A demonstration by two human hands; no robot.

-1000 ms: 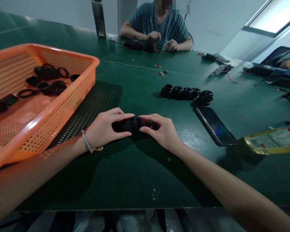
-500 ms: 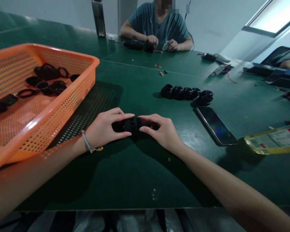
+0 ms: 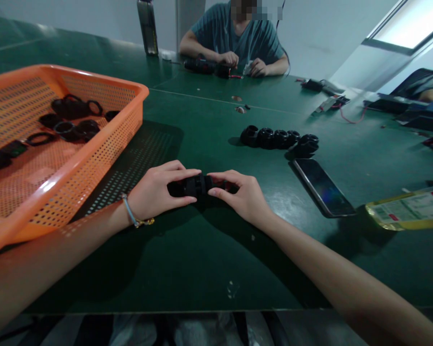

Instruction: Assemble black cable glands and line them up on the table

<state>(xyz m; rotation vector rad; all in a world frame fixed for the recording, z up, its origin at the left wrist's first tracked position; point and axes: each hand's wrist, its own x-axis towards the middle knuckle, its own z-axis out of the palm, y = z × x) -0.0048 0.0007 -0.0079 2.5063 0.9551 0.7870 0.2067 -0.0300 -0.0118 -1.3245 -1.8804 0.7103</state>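
A small black cylindrical part [image 3: 198, 185] lies between my two hands, low over the green table. My left hand [image 3: 162, 185] pinches its left end between thumb and fingers, and a light-blue bracelet circles that wrist. From the other side, my right hand [image 3: 236, 190] grips the right end with thumb and forefinger. Dark shadow and my fingers hide much of the part's detail. Beyond my right hand stands a row of several black ring-like parts [image 3: 280, 138]. To my left is an orange basket [image 3: 124, 117] with several black parts and rings in it.
A phone [image 3: 324, 187] lies right of my right hand, and a yellow bottle with a label [image 3: 411, 209] rests at the right. Across the green table [image 3: 187, 269] sits a person [image 3: 234, 38] handling parts. A dark bottle [image 3: 147, 28] stands far back; electronics with wires [image 3: 332, 103] lie far right.
Both my hands keep almost the same place and grip on the black part. The person opposite has shifted a hand slightly.
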